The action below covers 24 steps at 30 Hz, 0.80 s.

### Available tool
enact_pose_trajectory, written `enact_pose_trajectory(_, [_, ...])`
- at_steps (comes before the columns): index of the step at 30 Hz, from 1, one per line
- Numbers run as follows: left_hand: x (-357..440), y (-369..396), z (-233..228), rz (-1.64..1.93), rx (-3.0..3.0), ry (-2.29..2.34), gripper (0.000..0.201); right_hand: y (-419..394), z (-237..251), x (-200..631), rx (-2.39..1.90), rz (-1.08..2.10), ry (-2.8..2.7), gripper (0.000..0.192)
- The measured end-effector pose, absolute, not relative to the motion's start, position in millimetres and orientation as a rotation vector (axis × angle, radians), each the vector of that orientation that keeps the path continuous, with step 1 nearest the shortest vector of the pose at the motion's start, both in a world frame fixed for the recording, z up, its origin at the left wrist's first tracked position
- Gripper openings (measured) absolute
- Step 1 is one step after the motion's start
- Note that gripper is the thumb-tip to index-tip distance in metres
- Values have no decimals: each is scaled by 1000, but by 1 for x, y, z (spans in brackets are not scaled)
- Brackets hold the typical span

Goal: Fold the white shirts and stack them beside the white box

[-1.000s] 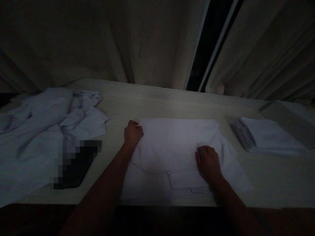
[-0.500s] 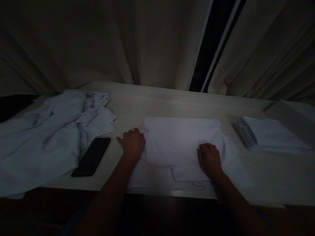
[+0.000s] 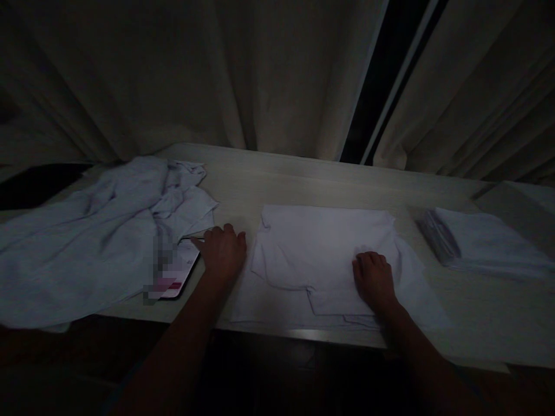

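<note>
A heap of crumpled pale cloth (image 3: 95,242) lay over the left end of the surface (image 3: 312,185), spilling past its near edge. Just beside the heap, close to the near edge, a phone (image 3: 176,271) lay flat with its screen lit. The left hand (image 3: 222,252) rested palm down on the surface with its fingers touching the phone's right edge; its grip was loose and spread, closed on nothing. Right of that hand, at the middle of the near edge, lay a flat, partly folded white garment (image 3: 321,248), apart from the left hand. The right hand (image 3: 373,278) pressed flat on the garment's near right part, fingers extended, holding nothing in its grip. Toward the right end of the surface sat a stack of folded white cloths (image 3: 481,245), well apart from the garment. Curtains (image 3: 260,75) hung behind the far edge.
</note>
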<state>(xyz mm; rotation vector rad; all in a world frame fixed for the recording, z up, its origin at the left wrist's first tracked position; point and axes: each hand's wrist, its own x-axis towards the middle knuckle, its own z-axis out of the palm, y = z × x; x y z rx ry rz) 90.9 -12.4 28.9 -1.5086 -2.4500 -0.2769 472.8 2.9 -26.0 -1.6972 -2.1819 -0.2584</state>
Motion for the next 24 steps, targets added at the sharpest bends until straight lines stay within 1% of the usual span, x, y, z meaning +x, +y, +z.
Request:
enact_pose_trajectory(6, [130,2,33,-569,-1878,-2257,48,3,-25,470,-1685,-239,-2172,21])
enact_pose_trajectory(10, [145,13,25,-591,-1872,-2313,51,-1,-25,470,-1670,-215,-2166,21])
enact_pose_trajectory(12, [138,17,22,-603,-1862,-2365,55,-2,-25,471,-1673,-199,-2166,22])
enact_pose_trajectory(14, [121,22,21,-719,-1822,-2440,52,-3,-25,472,-1676,-174,-2168,22])
enact_pose_trajectory(18, [77,36,20,-1183,-1676,-2535,41,-3,-24,473,-1671,-146,-2168,22])
enact_pose_trajectory(20, [68,46,17,-1337,-1717,-2535,38,-3,-23,472,-1676,-144,-2163,22])
enact_pose_trajectory(24, [77,71,8,-1391,-1765,-2561,39,-4,-24,472,-1685,-143,-2154,21])
